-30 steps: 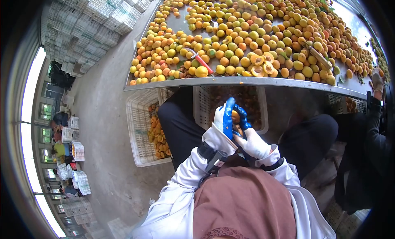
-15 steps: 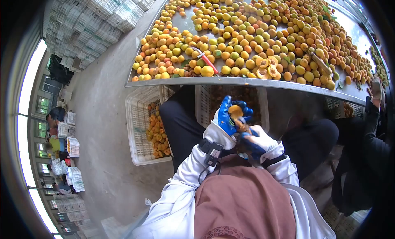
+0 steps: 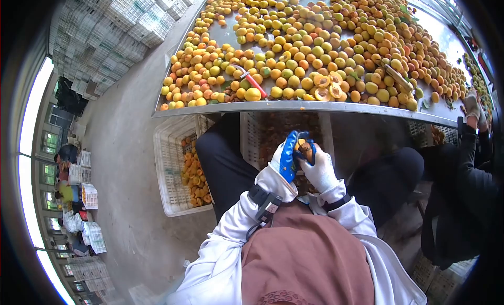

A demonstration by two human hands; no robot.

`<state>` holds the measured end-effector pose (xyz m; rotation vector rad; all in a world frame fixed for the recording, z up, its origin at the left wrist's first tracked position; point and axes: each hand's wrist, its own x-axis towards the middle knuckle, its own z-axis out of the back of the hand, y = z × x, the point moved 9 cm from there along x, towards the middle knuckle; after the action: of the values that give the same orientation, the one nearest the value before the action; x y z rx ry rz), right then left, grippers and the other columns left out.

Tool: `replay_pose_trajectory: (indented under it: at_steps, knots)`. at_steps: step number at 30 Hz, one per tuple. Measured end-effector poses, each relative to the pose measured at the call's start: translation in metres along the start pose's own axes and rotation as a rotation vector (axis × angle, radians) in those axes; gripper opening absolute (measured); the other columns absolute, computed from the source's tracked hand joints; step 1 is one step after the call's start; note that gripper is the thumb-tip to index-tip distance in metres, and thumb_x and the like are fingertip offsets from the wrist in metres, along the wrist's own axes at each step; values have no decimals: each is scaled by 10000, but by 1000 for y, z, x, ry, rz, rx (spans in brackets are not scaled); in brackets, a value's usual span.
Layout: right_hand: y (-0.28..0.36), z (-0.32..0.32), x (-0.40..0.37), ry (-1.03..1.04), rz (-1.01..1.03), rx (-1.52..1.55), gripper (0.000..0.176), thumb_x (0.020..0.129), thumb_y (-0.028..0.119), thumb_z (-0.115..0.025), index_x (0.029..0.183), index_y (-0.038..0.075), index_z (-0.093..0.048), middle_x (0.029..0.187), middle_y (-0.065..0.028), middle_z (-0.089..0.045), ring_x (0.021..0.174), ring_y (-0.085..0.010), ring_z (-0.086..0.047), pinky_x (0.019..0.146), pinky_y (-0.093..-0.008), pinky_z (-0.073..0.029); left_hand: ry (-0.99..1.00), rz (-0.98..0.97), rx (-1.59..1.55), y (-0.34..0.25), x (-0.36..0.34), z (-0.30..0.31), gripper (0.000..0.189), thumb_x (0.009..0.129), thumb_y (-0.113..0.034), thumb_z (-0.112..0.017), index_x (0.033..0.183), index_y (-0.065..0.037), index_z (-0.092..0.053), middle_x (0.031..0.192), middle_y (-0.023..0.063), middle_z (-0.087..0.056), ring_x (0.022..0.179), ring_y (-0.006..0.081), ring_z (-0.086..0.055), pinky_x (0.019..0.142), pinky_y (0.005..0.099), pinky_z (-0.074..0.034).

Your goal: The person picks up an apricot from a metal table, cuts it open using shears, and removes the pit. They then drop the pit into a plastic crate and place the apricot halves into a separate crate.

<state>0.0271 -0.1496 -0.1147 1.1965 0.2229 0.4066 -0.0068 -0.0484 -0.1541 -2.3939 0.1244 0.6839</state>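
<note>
My left hand (image 3: 286, 159), in a blue and white glove, is wrapped round an apricot (image 3: 301, 143) above my lap. My right hand (image 3: 318, 168), gloved the same way, presses against it from the right, its fingers closed on something brownish that I cannot make out. Both hands touch each other just below the metal table edge (image 3: 294, 105). On the table by that edge lie a red-handled curved knife (image 3: 254, 85) and several cut apricot halves (image 3: 322, 93).
Many whole apricots (image 3: 315, 40) cover the table. A white crate of apricot halves (image 3: 167, 185) stands left of my leg, another crate (image 3: 251, 139) under the table. A co-worker's hand (image 3: 472, 105) is at the far right. Stacked crates (image 3: 113, 29) stand upper left.
My hands have come closer together around the apricot, and my right hand has turned upward. The view has shifted slightly, and the co-worker's hand is a little lower.
</note>
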Motion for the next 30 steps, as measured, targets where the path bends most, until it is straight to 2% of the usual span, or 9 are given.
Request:
replay_pose_trajectory:
  at_steps: [6,8,9,12,14,18,21,24,30]
  knots:
    - [6,10,-7,-13,0,40,239,872,184,-726,1013,14,-636,850,-212,-696,835,-423,-679,702,-457,-532,25,-411,191,-88,-31,7,358,997,-219,-597,1282,-3,-613,1131,117,-685,1016,212,-676,899,330,-534]
    - [0,12,-11,23,-91,-26,228,878,195,-718,1004,22,-640,835,-206,-697,831,-418,-680,698,-454,-530,-147,-984,556,-163,-101,-7,322,988,-185,-610,1240,14,-628,1126,125,-686,1023,221,-675,909,339,-534]
    - [0,12,-13,11,-30,-59,239,888,222,-710,995,22,-631,790,-201,-692,776,-420,-678,665,-463,-532,-336,-898,637,-194,-117,21,286,992,-164,-605,1207,23,-640,1126,126,-687,1021,222,-676,928,343,-528]
    - [0,8,-17,38,-25,-221,266,893,240,-706,1007,18,-612,753,-209,-684,715,-421,-674,628,-474,-532,-771,-1249,1116,-261,-192,80,235,932,-44,-625,1155,21,-661,1152,120,-672,1076,234,-634,1006,378,-477]
    - [4,9,-17,45,-13,-214,303,888,255,-711,1028,13,-595,731,-215,-680,679,-419,-674,609,-478,-535,-1321,-1258,2108,-263,-225,24,243,902,-21,-655,1141,16,-671,1140,128,-655,1101,261,-607,1028,386,-453]
    - [0,0,-15,122,-50,-211,322,882,268,-712,1039,11,-599,758,-218,-694,705,-414,-686,631,-477,-545,-762,-1308,1624,-248,-163,-24,336,843,2,-692,1178,-12,-663,1223,136,-625,1180,296,-572,1079,411,-416]
    - [-8,-8,-15,181,-68,-204,326,889,291,-693,1024,7,-607,788,-228,-696,749,-428,-685,678,-496,-541,-291,-1409,1873,-206,-79,-122,463,838,-74,-749,1276,-39,-607,1232,148,-634,1209,307,-581,1049,407,-446]
    - [-14,-12,-17,209,-68,-191,339,888,302,-688,1024,3,-605,801,-233,-696,759,-433,-682,684,-502,-539,-186,-1012,1898,-177,26,-148,518,864,-271,-778,1324,-112,-599,1156,163,-647,988,300,-669,867,416,-525]
    - [-21,-2,-18,209,-138,-190,374,888,304,-703,1045,-23,-612,852,-252,-695,814,-433,-683,714,-487,-538,-19,-598,2298,-123,132,-161,601,926,-461,-625,1386,-91,-516,1352,173,-595,1205,371,-591,991,461,-469]
